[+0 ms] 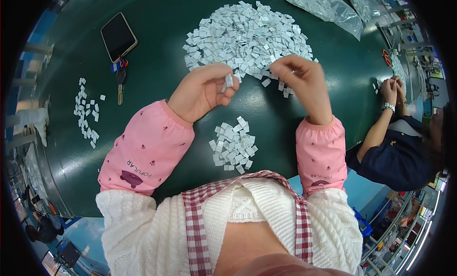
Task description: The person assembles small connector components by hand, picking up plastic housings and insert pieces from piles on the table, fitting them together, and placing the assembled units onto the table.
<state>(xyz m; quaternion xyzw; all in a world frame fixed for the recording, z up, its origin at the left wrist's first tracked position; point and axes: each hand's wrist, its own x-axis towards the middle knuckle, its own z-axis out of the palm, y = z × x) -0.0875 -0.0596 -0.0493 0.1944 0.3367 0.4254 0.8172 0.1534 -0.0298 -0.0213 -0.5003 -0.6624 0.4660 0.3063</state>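
Note:
My left hand (pixel 202 92) is curled with the palm partly up, its thumb and fingers closed on a couple of small white plastic connectors (pixel 229 80). Across from it, my right hand (pixel 304 83) has thumb and forefinger pinched together above the near right edge of the big heap. Slight blur hides whatever is between those fingertips. Beyond both hands spreads a large heap of white connectors (pixel 247 35). A smaller pile of the same connectors (pixel 234 145) lies between my forearms, close to my body.
Some scattered connectors (pixel 87 111) lie at the left of the green table (pixel 157 52). A phone (pixel 118 37) and a key (pixel 120 83) rest at the upper left. Plastic bags (pixel 323 7) are at the back. A co-worker's hands (pixel 394 89) work at the right, near red scissors (pixel 386 57).

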